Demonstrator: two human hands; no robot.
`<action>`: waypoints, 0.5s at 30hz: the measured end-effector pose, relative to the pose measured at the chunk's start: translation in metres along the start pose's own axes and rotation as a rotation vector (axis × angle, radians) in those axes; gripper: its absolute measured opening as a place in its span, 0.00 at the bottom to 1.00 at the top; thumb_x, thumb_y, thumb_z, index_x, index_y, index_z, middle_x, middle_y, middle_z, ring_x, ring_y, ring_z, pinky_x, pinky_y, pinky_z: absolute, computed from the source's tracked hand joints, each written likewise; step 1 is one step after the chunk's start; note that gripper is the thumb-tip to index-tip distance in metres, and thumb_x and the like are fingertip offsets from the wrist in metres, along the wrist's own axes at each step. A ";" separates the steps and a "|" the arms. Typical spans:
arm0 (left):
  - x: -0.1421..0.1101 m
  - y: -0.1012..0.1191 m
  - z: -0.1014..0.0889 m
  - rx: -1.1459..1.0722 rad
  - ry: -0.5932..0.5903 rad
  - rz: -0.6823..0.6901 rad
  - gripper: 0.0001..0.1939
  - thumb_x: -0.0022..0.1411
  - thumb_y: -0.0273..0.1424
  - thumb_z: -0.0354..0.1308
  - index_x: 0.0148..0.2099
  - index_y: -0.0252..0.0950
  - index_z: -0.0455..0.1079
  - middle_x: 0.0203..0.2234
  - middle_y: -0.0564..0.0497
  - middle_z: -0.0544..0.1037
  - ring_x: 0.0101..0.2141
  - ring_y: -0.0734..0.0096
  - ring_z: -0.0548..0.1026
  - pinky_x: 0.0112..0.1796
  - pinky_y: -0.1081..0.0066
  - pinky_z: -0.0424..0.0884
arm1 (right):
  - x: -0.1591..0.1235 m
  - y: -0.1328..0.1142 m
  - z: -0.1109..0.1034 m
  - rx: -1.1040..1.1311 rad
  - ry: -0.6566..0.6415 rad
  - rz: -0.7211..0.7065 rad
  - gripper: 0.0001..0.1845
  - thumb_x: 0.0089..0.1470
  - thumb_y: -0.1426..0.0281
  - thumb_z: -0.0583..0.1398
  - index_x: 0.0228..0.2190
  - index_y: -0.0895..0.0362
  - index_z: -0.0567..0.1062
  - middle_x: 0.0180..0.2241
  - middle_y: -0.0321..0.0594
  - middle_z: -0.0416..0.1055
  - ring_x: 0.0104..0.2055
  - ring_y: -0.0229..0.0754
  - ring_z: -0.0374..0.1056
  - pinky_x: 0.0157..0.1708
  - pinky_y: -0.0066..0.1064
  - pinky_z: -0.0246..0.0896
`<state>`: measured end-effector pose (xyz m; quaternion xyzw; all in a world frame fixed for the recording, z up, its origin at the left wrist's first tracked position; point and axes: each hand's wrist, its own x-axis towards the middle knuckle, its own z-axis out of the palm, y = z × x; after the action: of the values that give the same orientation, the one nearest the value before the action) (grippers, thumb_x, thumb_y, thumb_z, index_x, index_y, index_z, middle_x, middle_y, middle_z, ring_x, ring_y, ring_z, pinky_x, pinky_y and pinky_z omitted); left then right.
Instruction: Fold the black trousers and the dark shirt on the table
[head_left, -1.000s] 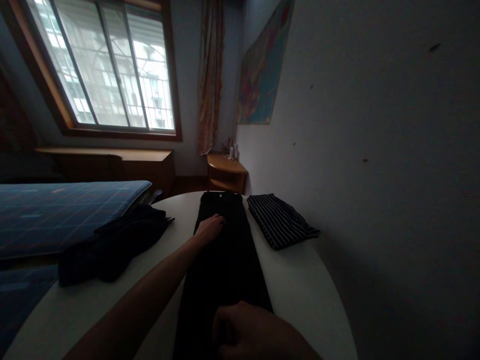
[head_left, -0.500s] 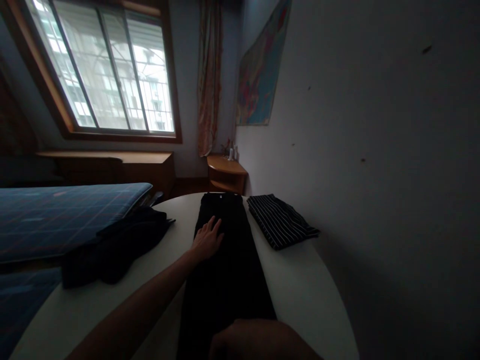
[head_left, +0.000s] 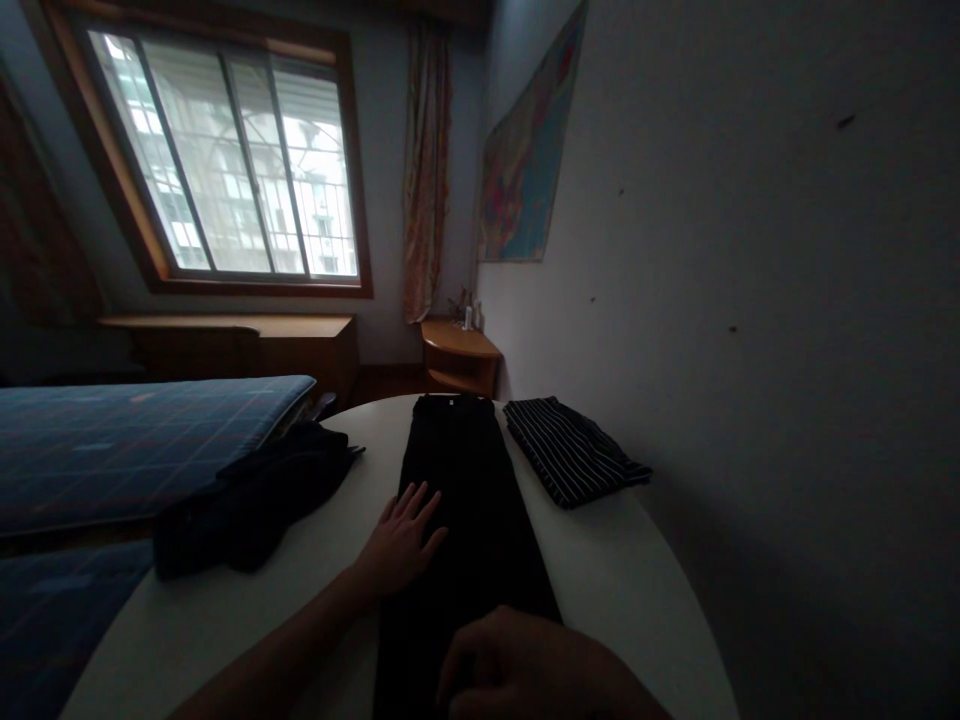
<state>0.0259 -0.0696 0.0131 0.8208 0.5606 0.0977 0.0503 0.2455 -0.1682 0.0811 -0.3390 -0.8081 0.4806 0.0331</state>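
Note:
A pair of black trousers (head_left: 465, 470), folded into a long strip, runs down the table from its far edge toward me. A small pale tag shows at the far waistband. My left hand (head_left: 397, 545) rests on the left edge of the trousers, fingers spread and palm down. Low in the picture, my right hand (head_left: 510, 665) is over the near part of the trousers with its fingers curled in. Whether cloth is between those fingers is too dark to tell. To the right lies a folded black garment with white stripes (head_left: 570, 450).
Everything lies on a round white table (head_left: 630, 590). A crumpled dark garment (head_left: 255, 500) is at its left side, beside a blue plaid mattress (head_left: 150, 440). A wall (head_left: 787, 420) stands close on the right. Beyond are a wooden corner shelf (head_left: 461, 340) and a low desk (head_left: 300, 328).
My left hand has slid toward me along the trousers, fingers still spread. My right hand stays low with curled fingers. The whole view has shifted slightly.

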 end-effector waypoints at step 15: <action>-0.032 0.016 -0.022 -0.107 -0.161 0.334 0.38 0.66 0.45 0.54 0.72 0.51 0.43 0.71 0.45 0.38 0.68 0.45 0.38 0.63 0.40 0.43 | 0.160 0.046 -0.140 -0.289 0.782 0.173 0.13 0.62 0.68 0.57 0.47 0.57 0.75 0.42 0.41 0.78 0.43 0.40 0.73 0.44 0.28 0.62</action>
<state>0.0242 -0.1054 0.0338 0.9038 0.4045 0.0686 0.1216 0.1996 0.0438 0.0759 -0.5635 -0.7623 0.1984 0.2490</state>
